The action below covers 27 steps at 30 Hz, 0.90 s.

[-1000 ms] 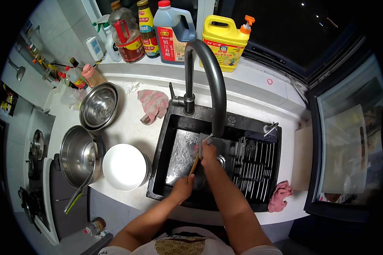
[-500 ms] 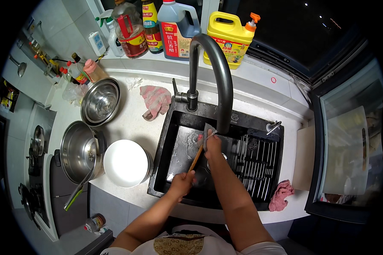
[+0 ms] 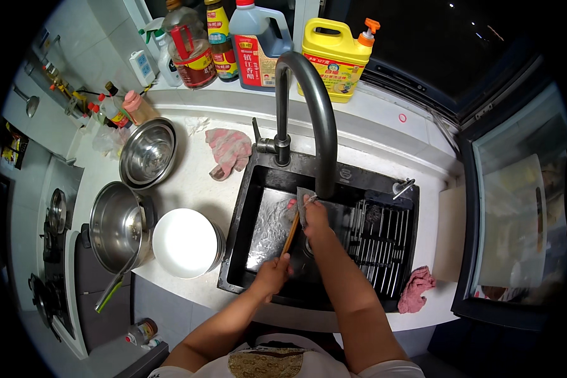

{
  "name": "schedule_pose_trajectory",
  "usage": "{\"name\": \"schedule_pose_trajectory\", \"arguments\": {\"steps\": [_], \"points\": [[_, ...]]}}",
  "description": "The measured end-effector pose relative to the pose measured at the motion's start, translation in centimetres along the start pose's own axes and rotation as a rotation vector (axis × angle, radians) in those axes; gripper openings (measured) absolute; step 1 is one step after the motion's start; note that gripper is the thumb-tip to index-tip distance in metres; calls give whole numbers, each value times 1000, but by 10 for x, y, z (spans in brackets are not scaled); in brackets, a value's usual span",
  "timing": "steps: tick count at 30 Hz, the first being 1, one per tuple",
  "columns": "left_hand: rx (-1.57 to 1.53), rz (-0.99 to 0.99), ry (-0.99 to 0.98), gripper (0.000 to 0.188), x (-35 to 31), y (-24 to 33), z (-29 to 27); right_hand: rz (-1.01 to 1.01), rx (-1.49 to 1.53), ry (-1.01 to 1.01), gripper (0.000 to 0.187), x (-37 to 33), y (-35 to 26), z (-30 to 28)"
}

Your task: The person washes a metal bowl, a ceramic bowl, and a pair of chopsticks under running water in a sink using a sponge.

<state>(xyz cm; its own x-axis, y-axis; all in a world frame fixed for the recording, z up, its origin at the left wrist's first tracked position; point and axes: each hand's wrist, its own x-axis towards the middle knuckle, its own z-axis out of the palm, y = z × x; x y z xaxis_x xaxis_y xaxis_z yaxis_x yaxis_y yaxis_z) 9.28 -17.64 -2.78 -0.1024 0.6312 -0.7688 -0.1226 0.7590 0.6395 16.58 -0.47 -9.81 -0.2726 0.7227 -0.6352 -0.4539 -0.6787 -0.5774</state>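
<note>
Over the black sink [image 3: 236,252], my left hand [image 3: 272,277] is closed round the lower end of brown wooden chopsticks [image 3: 290,238]; how many is hard to tell. They slant up and away toward my right hand [image 3: 315,217], which is closed on a grey cloth [image 3: 302,200] wrapped against their upper end. A small reddish patch shows beside the cloth, too small to name. The dark tap [image 3: 327,138] arches over, its spout just above my right hand. Water lies rippled on the sink floor left of the chopsticks.
A black drying rack [image 3: 378,252] fills the sink's right side. Stacked white bowls [image 3: 184,243], a steel pot [image 3: 114,220] and steel basins [image 3: 148,151] stand at left. A pink rag [image 3: 417,290] lies at right. Bottles and a yellow jug [image 3: 334,60] line the back ledge.
Both hands keep nearly the same places on the chopsticks and cloth. More rippled water covers the left sink floor. The whole view has shifted slightly.
</note>
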Motion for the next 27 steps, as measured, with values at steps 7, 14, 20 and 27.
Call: {"name": "schedule_pose_trajectory", "arguments": {"steps": [7, 14, 20, 27], "points": [[-100, -28, 36, 40, 17, 17, -15, 201, -70, -43, 26, -49, 32, 13], [-187, -194, -80, 44, -24, 14, 0, 64, -97, 50, 24, 1, -2, -13], [-270, -217, -106, 41, -19, 24, 0, -121, 122, 6, 19, -9, 3, -14], [-156, -48, -1, 49, 27, 4, -15, 114, -63, -290, 19, -69, 35, 8]]}}
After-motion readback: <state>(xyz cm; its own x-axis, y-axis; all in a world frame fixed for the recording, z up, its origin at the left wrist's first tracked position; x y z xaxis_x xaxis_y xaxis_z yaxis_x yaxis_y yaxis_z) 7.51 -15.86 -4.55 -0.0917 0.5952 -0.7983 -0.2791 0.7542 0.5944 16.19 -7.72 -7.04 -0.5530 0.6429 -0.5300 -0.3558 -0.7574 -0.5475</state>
